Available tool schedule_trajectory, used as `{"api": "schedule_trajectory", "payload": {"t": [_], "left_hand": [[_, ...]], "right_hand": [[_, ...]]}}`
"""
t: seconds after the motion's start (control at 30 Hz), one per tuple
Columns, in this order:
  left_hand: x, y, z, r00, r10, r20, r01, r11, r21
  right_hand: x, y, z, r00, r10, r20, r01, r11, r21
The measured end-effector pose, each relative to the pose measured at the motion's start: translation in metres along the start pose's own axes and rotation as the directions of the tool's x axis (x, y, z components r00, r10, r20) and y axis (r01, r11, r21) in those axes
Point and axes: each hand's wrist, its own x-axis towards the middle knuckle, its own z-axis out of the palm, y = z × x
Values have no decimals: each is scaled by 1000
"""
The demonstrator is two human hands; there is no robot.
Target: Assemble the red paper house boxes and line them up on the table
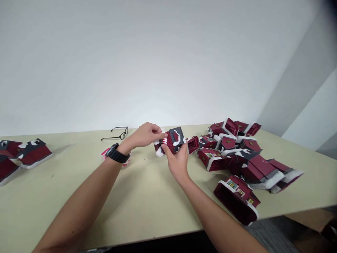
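My right hand (178, 161) grips a small dark-red model house (171, 140) with a dark grey roof and white snow-like trim, held above the table and tipped on its side. Against its front, my left hand (146, 135) pinches a small red-and-white striped piece (164, 141); whether that piece is stuck to the wall I cannot tell. A black watch is on my left wrist. Partly hidden beneath that wrist lies a pile of pink, red and white patterned pieces (126, 163).
Several similar red houses (252, 167) lie heaped on the right of the pale table (147, 211), one (237, 198) near the front edge. More houses (35, 153) stand at the far left. Black-framed glasses (122, 135) rest near the wall behind.
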Motion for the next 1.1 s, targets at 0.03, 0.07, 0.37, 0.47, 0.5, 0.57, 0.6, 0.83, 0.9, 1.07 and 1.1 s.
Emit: {"api": "schedule_trajectory", "payload": {"t": [0.03, 0.07, 0.37, 0.47, 0.5, 0.57, 0.6, 0.83, 0.9, 1.07, 1.1], "left_hand": [[0, 0, 0, 1000, 13, 17, -12, 1000, -24], [0, 0, -1, 999, 33, 37, -32, 998, -47], [6, -10, 3, 991, 117, 61, -111, 990, -90], [8, -14, 5, 996, 81, 35, -78, 994, -77], [9, -15, 5, 997, 65, 29, -63, 995, -80], [9, -16, 7, 999, 30, 23, -28, 994, -105], [9, -16, 8, 1000, 12, 23, -9, 992, -125], [8, -16, 12, 996, -60, 60, 72, 971, -227], [8, -16, 11, 995, -63, 77, 79, 969, -233], [10, -16, 10, 995, -56, 77, 74, 962, -263], [10, -16, 10, 995, -60, 77, 79, 960, -269]], "right_hand": [[0, -1, 0, 1000, -12, 1, 12, 1000, 9], [0, -1, 0, 1000, -23, 6, 23, 1000, 14], [0, 1, -2, 996, -91, 20, 92, 995, -48], [-1, 3, -4, 990, -139, 22, 141, 981, -132], [0, 4, -4, 987, -156, 27, 159, 975, -154], [0, 5, -5, 981, -190, 36, 194, 962, -194], [0, 6, -6, 978, -205, 40, 209, 955, -211], [3, 9, -8, 971, -234, 48, 238, 932, -275], [3, 8, -8, 972, -231, 48, 235, 932, -277], [2, 5, -7, 972, -232, 41, 235, 942, -241], [2, 5, -7, 972, -230, 40, 233, 944, -234]]}}
